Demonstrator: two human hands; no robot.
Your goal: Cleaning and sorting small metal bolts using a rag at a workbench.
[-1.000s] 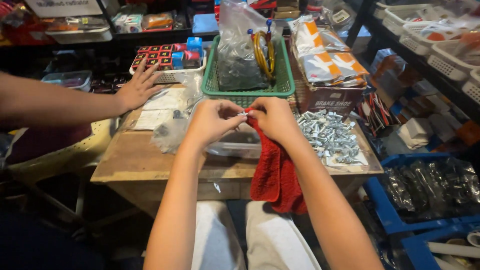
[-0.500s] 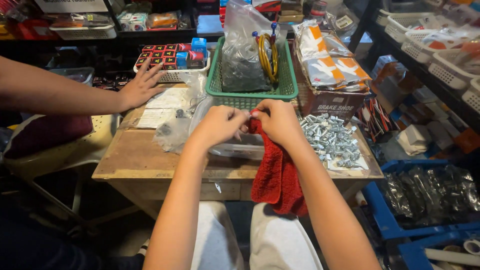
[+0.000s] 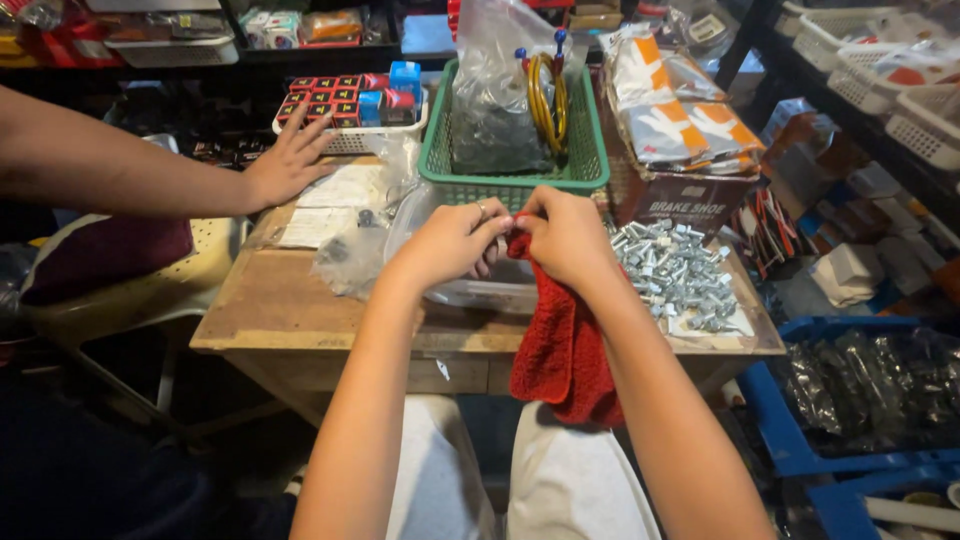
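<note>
My left hand point(image 3: 455, 240) and my right hand point(image 3: 568, 235) meet fingertip to fingertip over the middle of a small wooden table point(image 3: 290, 310). A red cloth point(image 3: 560, 350) hangs from my right hand down over the table's front edge. The fingers of both hands pinch together at the cloth's top; a small part may be between them, but it is hidden. A clear plastic tray point(image 3: 480, 292) lies under my hands. A pile of silver bolts point(image 3: 675, 275) lies just right of my right hand.
Another person's hand point(image 3: 285, 165) rests flat on papers at the table's left. A green basket point(image 3: 590, 150) holds plastic bags and yellow cables. Behind are small red boxes point(image 3: 330, 98), a carton of packets point(image 3: 680, 195), and blue crates point(image 3: 850, 400) to the right.
My hands stay together at the cloth, with only small finger movements. The other person's hand stays on the papers.
</note>
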